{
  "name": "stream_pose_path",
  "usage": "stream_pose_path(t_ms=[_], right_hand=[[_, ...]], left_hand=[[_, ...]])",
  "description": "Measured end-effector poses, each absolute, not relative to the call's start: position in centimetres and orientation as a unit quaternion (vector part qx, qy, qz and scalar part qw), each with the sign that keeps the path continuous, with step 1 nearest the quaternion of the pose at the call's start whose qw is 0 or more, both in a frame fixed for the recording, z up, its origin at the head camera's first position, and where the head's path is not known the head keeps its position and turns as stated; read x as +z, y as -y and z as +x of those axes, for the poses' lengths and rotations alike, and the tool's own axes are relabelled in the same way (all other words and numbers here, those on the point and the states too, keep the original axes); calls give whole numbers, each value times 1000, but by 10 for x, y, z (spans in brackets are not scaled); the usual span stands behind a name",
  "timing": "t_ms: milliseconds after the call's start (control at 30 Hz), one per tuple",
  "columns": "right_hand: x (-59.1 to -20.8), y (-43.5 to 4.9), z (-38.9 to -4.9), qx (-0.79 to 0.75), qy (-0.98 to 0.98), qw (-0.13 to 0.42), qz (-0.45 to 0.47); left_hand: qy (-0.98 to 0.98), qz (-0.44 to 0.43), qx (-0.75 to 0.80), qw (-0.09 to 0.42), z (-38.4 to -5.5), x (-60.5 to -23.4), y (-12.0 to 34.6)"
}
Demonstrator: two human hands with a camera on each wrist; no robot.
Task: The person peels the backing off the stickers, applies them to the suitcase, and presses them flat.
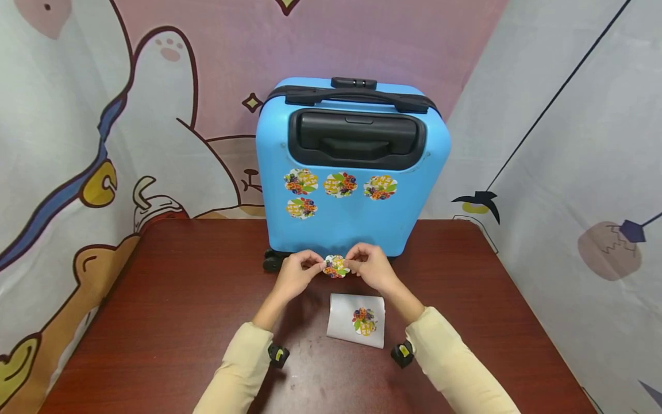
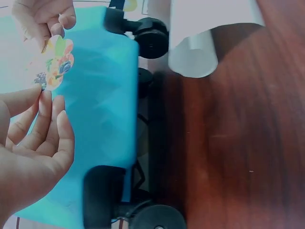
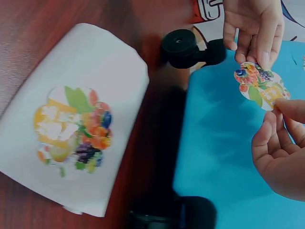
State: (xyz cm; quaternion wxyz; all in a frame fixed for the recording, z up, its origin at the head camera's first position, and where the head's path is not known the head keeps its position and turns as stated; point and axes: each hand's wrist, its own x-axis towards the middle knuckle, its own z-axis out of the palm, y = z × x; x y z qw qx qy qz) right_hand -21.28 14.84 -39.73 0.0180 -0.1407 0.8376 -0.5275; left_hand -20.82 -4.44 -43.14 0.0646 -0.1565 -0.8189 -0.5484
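Note:
A fruit-patterned sticker (image 1: 336, 267) with a scalloped edge is held up between both hands, in front of the lower part of a blue suitcase (image 1: 341, 224). My left hand (image 1: 298, 275) pinches its left edge between thumb and fingertips. The opposite edge is pinched by my right hand (image 1: 373, 267). In the right wrist view the sticker (image 3: 261, 86) shows its printed side. Several similar stickers (image 1: 340, 184) are stuck on the suitcase below its black handle recess. A white backing sheet (image 1: 341, 322) with one fruit sticker (image 1: 364, 321) on it lies on the table below the hands.
The suitcase stands upright at the back of a reddish-brown table (image 1: 196, 322), on black wheels (image 2: 151, 38). Behind it hangs a cartoon-printed cloth (image 1: 222, 69). In the left wrist view one end of the backing sheet (image 2: 193, 57) curls up.

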Motion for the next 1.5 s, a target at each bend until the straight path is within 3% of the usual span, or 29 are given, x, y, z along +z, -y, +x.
stream_pose_path(t_ms=[1200, 1500], right_hand=[[-338, -126, -229, -542, -826, -119, -100], [-332, -123, -227, -517, -828, -196, -90]], left_hand=[[792, -143, -538, 251, -228, -368, 39], [799, -147, -501, 298, -232, -355, 32]])
